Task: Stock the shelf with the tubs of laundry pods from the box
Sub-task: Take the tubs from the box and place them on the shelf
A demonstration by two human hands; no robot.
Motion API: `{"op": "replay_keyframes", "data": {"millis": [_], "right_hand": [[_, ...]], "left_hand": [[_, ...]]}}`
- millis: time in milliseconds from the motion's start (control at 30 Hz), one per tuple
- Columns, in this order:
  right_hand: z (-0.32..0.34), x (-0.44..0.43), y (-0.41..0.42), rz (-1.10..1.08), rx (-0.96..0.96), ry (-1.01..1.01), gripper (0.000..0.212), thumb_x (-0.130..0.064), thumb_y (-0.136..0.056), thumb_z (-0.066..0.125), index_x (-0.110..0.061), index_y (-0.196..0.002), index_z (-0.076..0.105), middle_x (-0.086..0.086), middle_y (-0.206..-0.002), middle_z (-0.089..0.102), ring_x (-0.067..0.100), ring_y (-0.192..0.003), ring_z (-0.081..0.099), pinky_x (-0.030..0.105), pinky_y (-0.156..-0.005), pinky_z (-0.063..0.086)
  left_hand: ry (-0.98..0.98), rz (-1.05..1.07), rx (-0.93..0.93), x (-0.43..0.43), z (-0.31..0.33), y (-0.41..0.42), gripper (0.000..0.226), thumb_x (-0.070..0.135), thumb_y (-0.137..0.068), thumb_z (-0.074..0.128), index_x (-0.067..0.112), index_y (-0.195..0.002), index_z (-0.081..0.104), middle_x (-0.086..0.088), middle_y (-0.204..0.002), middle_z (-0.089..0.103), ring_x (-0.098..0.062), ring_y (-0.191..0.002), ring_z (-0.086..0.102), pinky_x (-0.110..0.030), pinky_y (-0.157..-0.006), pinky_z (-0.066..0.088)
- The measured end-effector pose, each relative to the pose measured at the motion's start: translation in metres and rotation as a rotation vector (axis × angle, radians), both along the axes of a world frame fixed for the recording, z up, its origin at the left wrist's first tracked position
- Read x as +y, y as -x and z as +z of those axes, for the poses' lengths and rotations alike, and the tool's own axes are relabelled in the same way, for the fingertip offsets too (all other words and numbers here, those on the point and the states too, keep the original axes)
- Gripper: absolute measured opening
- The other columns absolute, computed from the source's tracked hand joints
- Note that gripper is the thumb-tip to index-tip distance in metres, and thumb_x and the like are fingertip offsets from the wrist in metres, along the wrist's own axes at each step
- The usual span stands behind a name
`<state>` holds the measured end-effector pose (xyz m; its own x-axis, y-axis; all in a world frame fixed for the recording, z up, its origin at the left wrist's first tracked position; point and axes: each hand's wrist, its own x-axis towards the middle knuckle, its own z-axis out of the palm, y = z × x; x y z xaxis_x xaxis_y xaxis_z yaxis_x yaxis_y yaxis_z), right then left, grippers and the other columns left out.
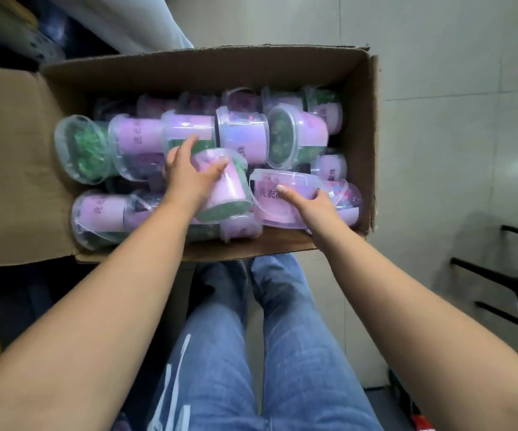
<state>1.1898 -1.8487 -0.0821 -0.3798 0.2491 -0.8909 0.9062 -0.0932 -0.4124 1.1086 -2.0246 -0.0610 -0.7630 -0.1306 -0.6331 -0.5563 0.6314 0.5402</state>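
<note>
Reaching forward, left hand (pixel 189 174) grips green tub (pixel 229 194), right hand (pixel 312 205) pink tub (pixel 271 211).

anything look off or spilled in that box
Nothing spilled or broken that I can see. The tubs lie jumbled on their sides in the box, facing different ways. The left grip holds a tilted middle tub; the right grip holds the near-right tub.

Bare left hand (pixel 185 178), bare right hand (pixel 312 204), bare forearms (pixel 121 284), faded blue jeans (pixel 285 353), pale streaks on left thigh.
</note>
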Motion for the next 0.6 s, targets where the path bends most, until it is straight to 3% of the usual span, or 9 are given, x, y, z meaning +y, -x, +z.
{"op": "replay_keyframes", "data": {"millis": [67,167,267,300,367,433,467,533,600], "right_hand": [[-0.006,-0.003,-0.001,-0.082,-0.004,0.075,0.070,-0.048,-0.064,0.078,-0.011,-0.120,0.056,0.001,-0.116,0.064,0.013,-0.100,0.061,0.027,-0.086,0.046],[-0.014,-0.002,0.001,-0.083,-0.010,0.132,0.078,-0.058,-0.053,0.080,-0.011,-0.113,0.060,-0.004,-0.103,0.070,0.008,-0.091,0.065,0.027,-0.083,0.050],[-0.007,0.005,0.007,-0.093,0.012,0.148,0.041,-0.044,-0.073,0.072,-0.014,-0.096,0.056,-0.018,-0.057,0.059,-0.006,-0.045,0.054,0.009,-0.045,0.042],[-0.007,0.007,0.008,-0.089,0.022,0.161,0.028,-0.037,-0.080,0.068,-0.015,-0.092,0.056,-0.016,-0.054,0.057,-0.005,-0.036,0.049,0.007,-0.037,0.036],[0.002,0.010,0.011,-0.072,0.041,0.179,0.017,-0.029,-0.084,0.065,-0.014,-0.089,0.058,-0.006,-0.076,0.064,-0.008,-0.048,0.056,0.009,-0.045,0.044],[0.015,0.008,0.015,-0.068,0.035,0.191,0.021,-0.034,-0.080,0.069,-0.016,-0.083,0.059,0.002,-0.098,0.068,0.004,-0.081,0.067,0.029,-0.078,0.056],[0.023,0.006,0.017,-0.053,0.025,0.211,0.027,-0.040,-0.075,0.072,-0.017,-0.084,0.061,0.004,-0.105,0.068,0.016,-0.098,0.066,0.043,-0.094,0.049],[0.046,0.006,0.023,-0.032,0.060,0.268,0.053,-0.050,-0.061,0.077,-0.016,-0.098,0.062,0.002,-0.107,0.067,0.020,-0.107,0.059,0.045,-0.106,0.038],[0.078,0.002,0.032,0.019,0.117,0.286,0.099,-0.064,-0.034,0.082,-0.012,-0.114,0.058,0.004,-0.114,0.065,0.018,-0.107,0.056,0.036,-0.099,0.039]], "left_hand": [[0.007,0.137,-0.035,-0.001,-0.005,-0.007,0.080,0.033,-0.080,0.068,0.021,-0.144,0.022,-0.011,-0.146,0.018,-0.022,-0.134,0.028,-0.029,-0.111,0.024],[-0.063,0.385,-0.195,0.000,-0.012,-0.022,0.102,0.052,-0.072,0.068,0.020,-0.146,0.005,-0.010,-0.151,0.015,-0.027,-0.135,0.027,-0.042,-0.111,0.028],[-0.221,0.547,-0.403,-0.002,-0.016,-0.021,0.140,0.078,-0.039,0.067,0.022,-0.146,-0.002,-0.004,-0.152,0.024,-0.030,-0.132,0.036,-0.050,-0.105,0.036],[-0.280,0.577,-0.434,-0.005,-0.017,-0.019,0.149,0.080,-0.024,0.068,0.026,-0.146,0.003,-0.003,-0.150,0.028,-0.031,-0.130,0.040,-0.052,-0.102,0.039],[-0.375,0.584,-0.411,-0.011,-0.017,-0.019,0.151,0.077,-0.011,0.071,0.032,-0.142,0.012,-0.003,-0.146,0.035,-0.032,-0.125,0.045,-0.056,-0.097,0.041],[-0.411,0.537,-0.329,-0.017,-0.003,-0.023,0.143,0.074,-0.017,0.073,0.031,-0.140,0.016,-0.001,-0.143,0.037,-0.029,-0.125,0.045,-0.056,-0.098,0.040],[-0.421,0.523,-0.281,-0.020,0.009,-0.022,0.143,0.075,-0.017,0.073,0.031,-0.141,0.016,0.000,-0.144,0.036,-0.027,-0.126,0.044,-0.054,-0.100,0.039],[-0.449,0.513,-0.196,-0.026,0.038,-0.020,0.150,0.077,-0.013,0.073,0.031,-0.142,0.014,0.004,-0.145,0.034,-0.021,-0.128,0.042,-0.049,-0.104,0.036],[-0.493,0.521,-0.108,-0.037,0.075,-0.018,0.148,0.069,-0.017,0.078,0.025,-0.143,0.014,0.003,-0.140,0.038,-0.017,-0.127,0.043,-0.038,-0.105,0.036]]}}
